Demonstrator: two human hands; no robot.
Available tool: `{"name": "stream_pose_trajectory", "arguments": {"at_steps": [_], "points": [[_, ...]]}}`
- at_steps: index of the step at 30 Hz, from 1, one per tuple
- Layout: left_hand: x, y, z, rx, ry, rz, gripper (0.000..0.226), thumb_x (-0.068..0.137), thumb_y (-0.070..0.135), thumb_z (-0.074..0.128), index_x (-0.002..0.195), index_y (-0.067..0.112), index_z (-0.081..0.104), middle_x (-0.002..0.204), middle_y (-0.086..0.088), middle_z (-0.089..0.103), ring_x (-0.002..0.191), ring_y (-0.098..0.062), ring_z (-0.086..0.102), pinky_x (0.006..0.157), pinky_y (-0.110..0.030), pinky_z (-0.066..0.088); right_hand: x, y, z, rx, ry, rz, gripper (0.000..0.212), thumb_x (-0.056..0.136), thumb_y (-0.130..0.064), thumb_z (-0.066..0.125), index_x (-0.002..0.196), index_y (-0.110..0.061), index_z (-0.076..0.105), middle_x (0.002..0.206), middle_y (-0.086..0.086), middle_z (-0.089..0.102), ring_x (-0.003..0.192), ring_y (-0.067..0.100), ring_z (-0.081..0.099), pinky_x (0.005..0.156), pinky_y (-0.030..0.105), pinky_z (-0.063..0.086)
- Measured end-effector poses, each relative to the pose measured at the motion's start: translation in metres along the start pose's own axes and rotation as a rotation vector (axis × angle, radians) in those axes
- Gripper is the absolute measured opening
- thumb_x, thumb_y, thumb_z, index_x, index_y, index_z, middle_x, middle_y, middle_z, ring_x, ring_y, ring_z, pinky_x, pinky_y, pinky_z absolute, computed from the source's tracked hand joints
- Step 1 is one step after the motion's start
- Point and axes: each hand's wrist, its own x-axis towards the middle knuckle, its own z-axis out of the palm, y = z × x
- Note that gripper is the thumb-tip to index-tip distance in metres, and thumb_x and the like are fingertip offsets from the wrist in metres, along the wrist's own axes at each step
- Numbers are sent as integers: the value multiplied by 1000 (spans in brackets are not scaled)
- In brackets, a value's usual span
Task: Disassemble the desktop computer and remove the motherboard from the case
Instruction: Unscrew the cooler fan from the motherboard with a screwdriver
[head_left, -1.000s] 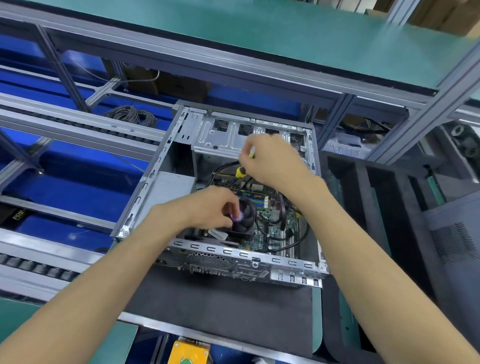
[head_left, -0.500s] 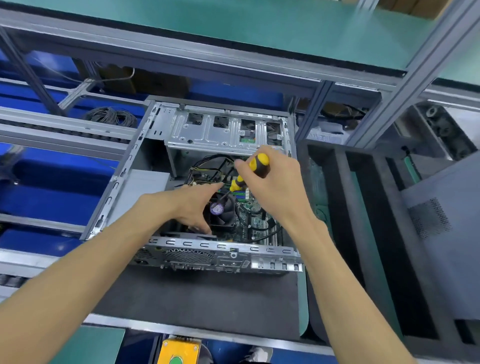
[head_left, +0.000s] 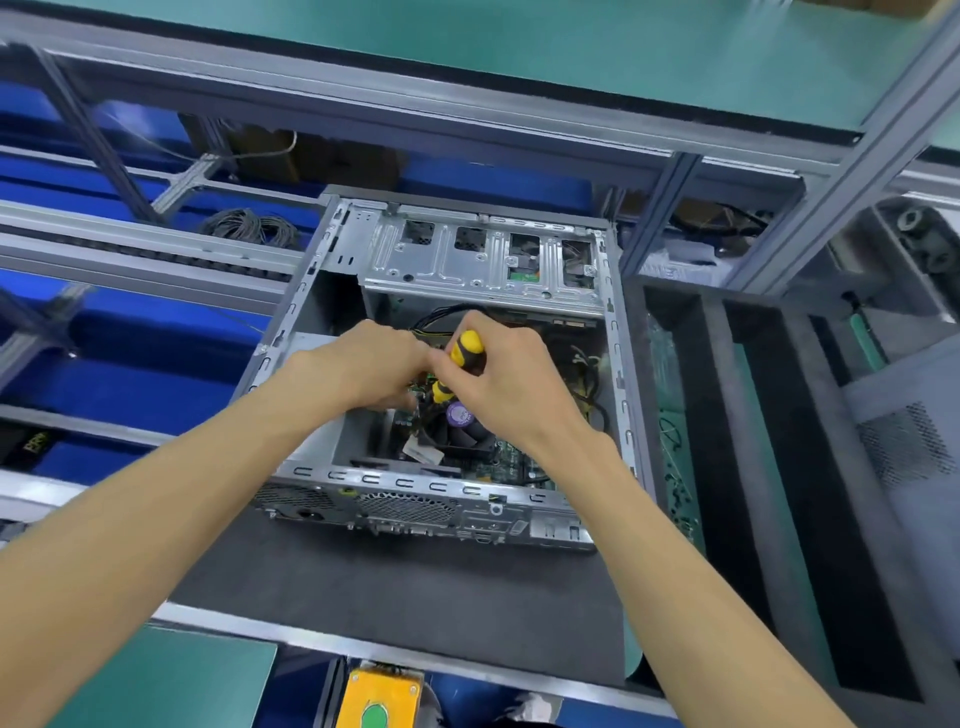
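Motherboard (head_left: 511, 460) sitting inside open case (head_left: 447, 480), w/ fan cooler (head_left: 460, 426) mounted on it, purple sticker on hub. Only partly showing, rest hidden under both hands. Case lying on side on dark foam mat (head_left: 405, 592) on tabletop (head_left: 171, 675), open side facing up, rear I/O panel toward camera. Drive cage (head_left: 483, 260) spanning far end of case, black cables (head_left: 587, 379) looping along right inner wall.

Right hand (head_left: 511, 374) gripping screwdriver (head_left: 460, 364), yellow/black handle, fingers curled round upper grip; tool tilting down and left, tip end going in just beside cooler's far-left corner. Tip itself hidden, so can't tell what it's engaging. Left hand (head_left: 363, 366) reaching in from left, fingers curled down toward same spot, knuckles touching or nearly touching right hand. Seeming to pinch near lower shaft, but fingertips hidden: can't tell if holding anything.

Further out: dark foam tray (head_left: 727, 467) w/ long slots just right of case, green strip lying in one slot. Perforated grey panel (head_left: 904, 441) at far right edge. Coiled grey wire (head_left: 249, 228) sitting behind case to left, beside aluminium rails (head_left: 130, 244) over blue surface. Green shelf (head_left: 519, 57) on aluminium frame overhead. Yellow box w/ green button (head_left: 382, 699) at near edge, below mat.
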Motion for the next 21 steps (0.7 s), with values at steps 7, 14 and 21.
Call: {"name": "stream_pose_trajectory", "arguments": {"at_steps": [7, 14, 21], "points": [[4, 0, 14, 27, 197, -41, 44, 86, 34, 58, 64, 26, 20, 57, 9, 30, 49, -18, 34, 56, -30, 30, 5, -7, 4, -55, -5, -39, 26, 94, -36, 63, 85, -13, 55, 62, 5, 60, 61, 27, 56, 62, 45, 50], [3, 1, 12, 50, 178, -49, 40, 87, 31, 52, 63, 27, 20, 56, 9, 30, 44, -11, 26, 53, -29, 24, 4, -7, 9, -100, -19, -50, 25, 94, -37, 61, 84, -15, 53, 59, 0, 59, 60, 24, 55, 62, 44, 50], [1, 2, 10, 64, 158, -39, 35, 87, 22, 50, 63, 24, 25, 57, 8, 35, 44, -13, 32, 46, -27, 18, 3, -11, 15, -143, -95, -62, 26, 96, -39, 60, 89, -15, 55, 65, 0, 61, 65, 23, 57, 65, 44, 51]]}}
